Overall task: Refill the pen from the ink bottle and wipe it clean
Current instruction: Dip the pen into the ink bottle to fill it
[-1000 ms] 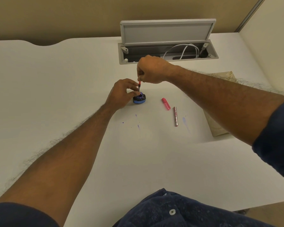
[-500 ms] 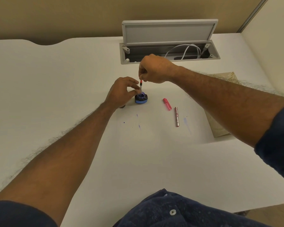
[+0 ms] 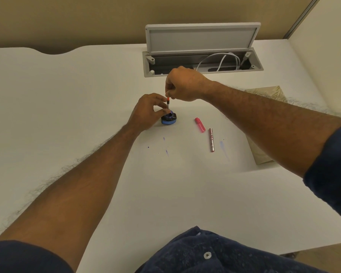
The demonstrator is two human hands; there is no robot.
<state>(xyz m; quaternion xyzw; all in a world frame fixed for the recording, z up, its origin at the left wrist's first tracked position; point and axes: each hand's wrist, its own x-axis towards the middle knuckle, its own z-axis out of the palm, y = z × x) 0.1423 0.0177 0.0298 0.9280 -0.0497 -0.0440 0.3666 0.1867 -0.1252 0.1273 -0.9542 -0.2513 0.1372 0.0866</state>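
Note:
A small open ink bottle (image 3: 169, 119) with a blue base stands on the white table (image 3: 67, 107). My left hand (image 3: 146, 111) pinches the bottle's neck from the left. My right hand (image 3: 182, 84) pinches the top of the pen's thin inner section (image 3: 168, 104), which stands upright with its lower end in the bottle's mouth. A pink pen part (image 3: 200, 125) and a metallic pink pen barrel (image 3: 211, 139) lie on the table to the right of the bottle.
A folded beige cloth (image 3: 264, 123) lies at the right, partly under my right forearm. An open cable hatch (image 3: 203, 56) with white cables sits in the table behind my hands. Blue ink marks (image 3: 166, 151) dot the table near the bottle.
The pen section has stayed in the bottle's mouth while my right hand lifted a little. My left hand keeps its hold on the bottle.

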